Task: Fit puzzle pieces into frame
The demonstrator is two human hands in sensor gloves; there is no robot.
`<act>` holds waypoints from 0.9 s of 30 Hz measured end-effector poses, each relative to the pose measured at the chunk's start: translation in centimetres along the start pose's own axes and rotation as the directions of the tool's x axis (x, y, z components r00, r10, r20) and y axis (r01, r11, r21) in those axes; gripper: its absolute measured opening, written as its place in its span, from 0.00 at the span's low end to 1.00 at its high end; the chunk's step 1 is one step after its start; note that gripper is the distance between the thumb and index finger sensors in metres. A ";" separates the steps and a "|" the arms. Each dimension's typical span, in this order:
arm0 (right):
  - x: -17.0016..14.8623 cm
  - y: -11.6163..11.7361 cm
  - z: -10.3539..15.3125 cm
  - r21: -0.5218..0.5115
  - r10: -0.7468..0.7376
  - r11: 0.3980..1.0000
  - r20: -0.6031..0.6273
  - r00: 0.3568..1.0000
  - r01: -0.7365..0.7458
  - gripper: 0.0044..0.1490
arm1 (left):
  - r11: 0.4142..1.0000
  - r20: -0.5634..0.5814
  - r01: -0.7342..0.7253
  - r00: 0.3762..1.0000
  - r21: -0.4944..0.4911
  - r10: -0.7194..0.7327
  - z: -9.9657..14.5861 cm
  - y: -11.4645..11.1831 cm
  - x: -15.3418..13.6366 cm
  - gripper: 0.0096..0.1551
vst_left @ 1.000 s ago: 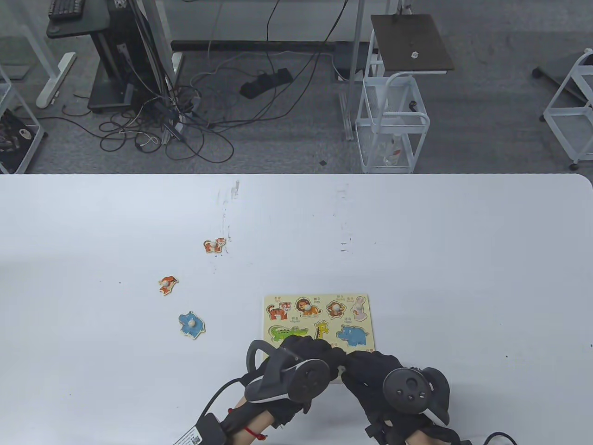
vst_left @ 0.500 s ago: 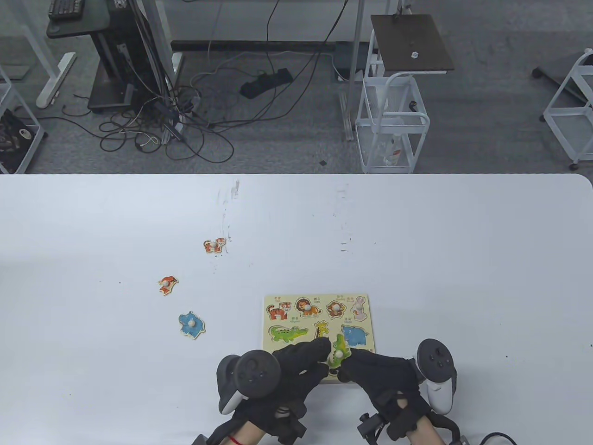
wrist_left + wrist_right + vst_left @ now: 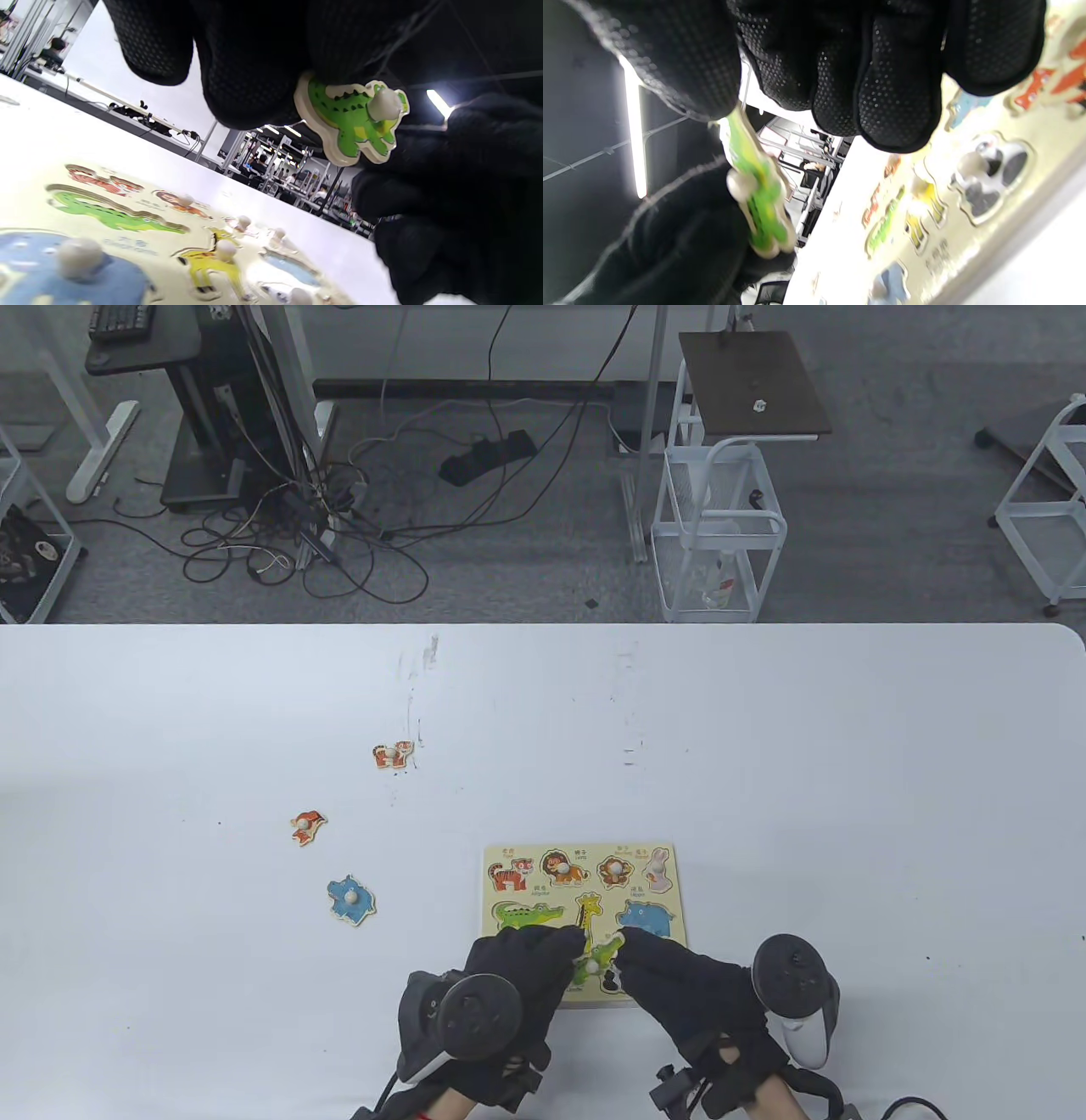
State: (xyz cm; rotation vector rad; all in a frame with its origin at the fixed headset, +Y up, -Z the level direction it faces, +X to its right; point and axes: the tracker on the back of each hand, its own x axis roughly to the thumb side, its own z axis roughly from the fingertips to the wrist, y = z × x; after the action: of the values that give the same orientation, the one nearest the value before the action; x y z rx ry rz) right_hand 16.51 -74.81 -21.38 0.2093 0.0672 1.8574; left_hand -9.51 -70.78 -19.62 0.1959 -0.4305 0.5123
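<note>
Both hands wear black gloves, the left hand [image 3: 517, 976] and right hand [image 3: 679, 984], their fabric dotted with fine grip bumps, each backed by a dark round tracker with grey-white underside, bare wrist skin at the frame's bottom edge.

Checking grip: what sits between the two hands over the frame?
The green crocodile piece, pinched between left hand and right hand, above the puzzle frame; table view.
</note>
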 end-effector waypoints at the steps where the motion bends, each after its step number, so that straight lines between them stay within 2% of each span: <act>1: 0.1 0.0 0.0 0.016 0.012 1.000 0.018 1.000 -0.012 0.37 | 1.000 0.005 0.006 1.000 -0.002 -0.006 0.0 -0.2 0.2 0.23; 5: 0.3 0.6 0.1 0.063 0.099 0.993 0.063 0.993 -0.103 0.27 | 0.996 0.066 0.065 0.996 -0.054 -0.061 -0.1 -1.0 1.4 0.24; 7: 0.3 0.8 0.2 0.069 0.143 0.987 0.068 0.987 -0.148 0.27 | 0.986 0.088 0.165 0.983 -0.036 -0.162 0.0 -1.1 1.8 0.24; 11: 0.0 0.8 -0.2 0.094 0.153 0.983 0.060 0.987 -0.158 0.26 | 0.982 0.098 0.184 0.979 -0.032 -0.180 0.0 -1.2 1.9 0.23; 16: -0.4 0.2 -0.2 -0.005 0.165 0.986 -0.035 0.986 -0.165 0.26 | 0.975 0.059 0.204 0.976 0.089 -0.210 0.3 -0.7 1.9 0.24; 17: -0.4 0.0 -0.1 -0.017 0.169 0.985 -0.058 0.984 -0.170 0.26 | 0.967 0.053 0.212 0.974 0.140 -0.221 0.5 -0.6 2.0 0.24; 18: -0.5 -0.1 -0.1 -0.036 0.162 0.986 -0.076 0.984 -0.165 0.26 | 0.957 0.055 0.231 0.968 0.174 -0.243 0.6 -0.5 2.1 0.24; 20: -0.7 -0.2 0.0 -0.060 0.127 0.989 -0.102 0.987 -0.133 0.26 | 0.946 0.085 0.274 0.953 0.173 -0.291 0.7 -0.5 2.5 0.25; 24: -1.4 0.0 -0.2 0.008 -0.061 0.998 -0.144 0.988 0.063 0.27 | 0.917 0.133 0.362 0.913 0.169 -0.385 0.8 -1.4 3.6 0.26; 27: -1.7 0.1 -0.2 0.041 -0.116 0.992 -0.144 0.983 0.124 0.27 | 0.883 0.131 0.418 0.884 0.212 -0.450 0.8 -1.6 4.1 0.26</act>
State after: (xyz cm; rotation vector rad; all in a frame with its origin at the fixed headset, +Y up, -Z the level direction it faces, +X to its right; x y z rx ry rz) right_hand 16.86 -76.46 -21.78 0.1048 0.2200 1.7492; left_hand -5.83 -70.60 -17.18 0.5024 -0.4965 0.0853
